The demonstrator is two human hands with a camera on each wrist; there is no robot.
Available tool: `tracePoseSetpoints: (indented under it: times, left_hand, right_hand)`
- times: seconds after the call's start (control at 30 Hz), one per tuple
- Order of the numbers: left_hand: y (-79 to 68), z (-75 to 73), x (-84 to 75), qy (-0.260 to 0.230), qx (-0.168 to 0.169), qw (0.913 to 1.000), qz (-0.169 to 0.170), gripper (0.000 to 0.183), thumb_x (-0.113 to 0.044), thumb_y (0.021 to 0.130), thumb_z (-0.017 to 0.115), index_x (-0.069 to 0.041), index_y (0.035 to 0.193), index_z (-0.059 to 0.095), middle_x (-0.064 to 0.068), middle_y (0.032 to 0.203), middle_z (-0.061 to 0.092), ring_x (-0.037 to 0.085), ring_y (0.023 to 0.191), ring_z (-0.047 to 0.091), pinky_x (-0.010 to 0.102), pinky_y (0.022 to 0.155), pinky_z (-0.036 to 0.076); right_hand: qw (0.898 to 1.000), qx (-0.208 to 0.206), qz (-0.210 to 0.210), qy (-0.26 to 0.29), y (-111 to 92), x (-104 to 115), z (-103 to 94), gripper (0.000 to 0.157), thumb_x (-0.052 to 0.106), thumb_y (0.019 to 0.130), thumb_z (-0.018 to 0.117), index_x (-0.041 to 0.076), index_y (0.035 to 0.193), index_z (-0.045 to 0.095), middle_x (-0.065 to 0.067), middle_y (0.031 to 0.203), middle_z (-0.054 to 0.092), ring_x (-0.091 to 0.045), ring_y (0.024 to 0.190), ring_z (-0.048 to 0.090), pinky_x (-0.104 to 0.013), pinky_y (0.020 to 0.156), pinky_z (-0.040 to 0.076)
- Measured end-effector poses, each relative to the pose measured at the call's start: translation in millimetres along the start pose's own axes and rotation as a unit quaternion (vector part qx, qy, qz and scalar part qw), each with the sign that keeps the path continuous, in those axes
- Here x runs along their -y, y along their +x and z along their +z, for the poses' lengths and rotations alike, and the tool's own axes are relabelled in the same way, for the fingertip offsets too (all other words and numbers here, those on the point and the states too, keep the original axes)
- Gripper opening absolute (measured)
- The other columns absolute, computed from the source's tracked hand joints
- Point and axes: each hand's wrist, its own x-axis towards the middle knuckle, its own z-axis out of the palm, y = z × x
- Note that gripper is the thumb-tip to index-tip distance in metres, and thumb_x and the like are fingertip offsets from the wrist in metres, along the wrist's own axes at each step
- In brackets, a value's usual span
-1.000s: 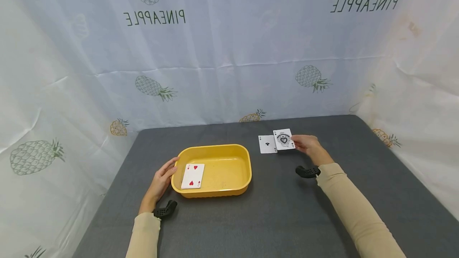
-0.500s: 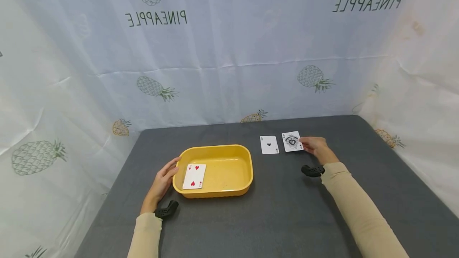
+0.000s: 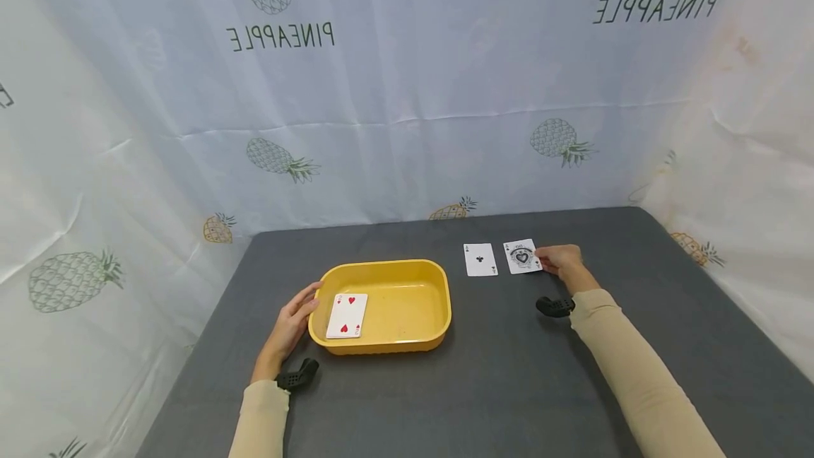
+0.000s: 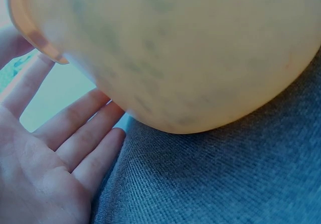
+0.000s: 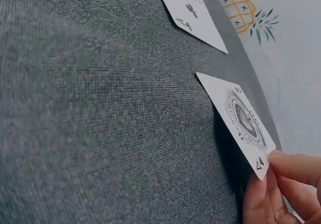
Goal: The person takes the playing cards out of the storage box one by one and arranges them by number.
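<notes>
My right hand [image 3: 562,261] pinches the right edge of a playing card, an ace of spades [image 3: 521,256], between thumb and fingers. The right wrist view shows this ace [image 5: 241,118] tilted, with a dark shadow under its near edge. To its left, apart from it, an ace of clubs [image 3: 480,259] lies face up on the table. My left hand [image 3: 289,327] grips the left rim of a yellow plastic tub [image 3: 381,348]. In the left wrist view, the thumb reaches over the rim and the other fingers lie against the outer wall. A two of hearts [image 3: 346,316] lies inside the tub.
A dark grey cloth covers the table [image 3: 407,401]. White curtains [image 3: 407,90] printed with pineapples hang behind and beside it. A black band with a camera sits on each wrist.
My right hand has drawn the ace of spades right and slightly toward me, off the ace of clubs that it overlapped. My left hand and the tub hold their place.
</notes>
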Motion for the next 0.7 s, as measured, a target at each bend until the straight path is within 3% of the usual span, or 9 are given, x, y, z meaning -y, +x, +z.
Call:
tracePoseSetpoints:
  times: [0.13, 0.23, 0.37, 0.57, 0.7]
  left_hand:
    - [0.4, 0.0, 1.0, -0.005, 0.001, 1.0000, 0.002, 0.057, -0.024, 0.101, 0.049, 0.002, 0.148, 0.031, -0.027, 0.121, 0.053, -0.014, 0.112, 0.054, 0.010, 0.089, 0.048]
    - [1.0, 0.4, 1.4, -0.002, 0.000, 1.0000, -0.002, 0.056, -0.024, 0.101, 0.049, 0.001, 0.148, 0.031, -0.027, 0.122, 0.051, -0.014, 0.112, 0.053, 0.010, 0.089, 0.047]
    - [1.2, 1.7, 0.1, 0.008, -0.004, 0.9999, -0.012, 0.056, -0.025, 0.101, 0.049, -0.001, 0.148, 0.032, -0.022, 0.125, 0.048, -0.015, 0.111, 0.052, 0.009, 0.090, 0.047]
    - [0.2, 3.2, -2.3, 0.011, -0.007, 0.9998, -0.012, 0.055, -0.025, 0.101, 0.049, -0.001, 0.148, 0.033, -0.013, 0.132, 0.045, -0.015, 0.112, 0.052, 0.009, 0.090, 0.047]
    - [0.0, 1.8, -1.1, 0.010, -0.007, 0.9999, -0.005, 0.054, -0.023, 0.102, 0.047, 0.001, 0.147, 0.032, -0.012, 0.134, 0.046, -0.015, 0.111, 0.052, 0.009, 0.089, 0.047]
  right_hand:
    - [1.000, 0.002, 0.003, -0.012, -0.8, -0.2, -1.7, 0.040, 0.003, 0.088, 0.062, -0.010, 0.125, 0.054, 0.011, 0.051, 0.058, 0.000, 0.050, 0.059, -0.017, 0.054, 0.053]
    - [1.000, 0.010, 0.000, -0.021, -2.5, 1.0, -3.3, 0.047, 0.002, 0.088, 0.061, -0.013, 0.131, 0.049, 0.010, 0.051, 0.059, 0.000, 0.051, 0.061, -0.018, 0.055, 0.054]
    - [0.999, 0.021, -0.007, -0.032, -5.4, 4.0, -6.8, 0.043, 0.000, 0.089, 0.059, -0.015, 0.129, 0.051, 0.009, 0.050, 0.060, -0.001, 0.051, 0.063, -0.020, 0.057, 0.056]
    - [0.999, 0.023, -0.021, -0.027, -11.4, 8.8, -14.0, 0.023, -0.002, 0.090, 0.056, -0.011, 0.110, 0.063, 0.009, 0.049, 0.062, -0.002, 0.049, 0.063, -0.022, 0.056, 0.057]
    - [0.999, 0.021, -0.019, -0.028, -16.3, 10.5, -15.2, 0.028, 0.000, 0.091, 0.056, -0.013, 0.116, 0.059, 0.009, 0.050, 0.061, -0.002, 0.050, 0.064, -0.023, 0.059, 0.058]
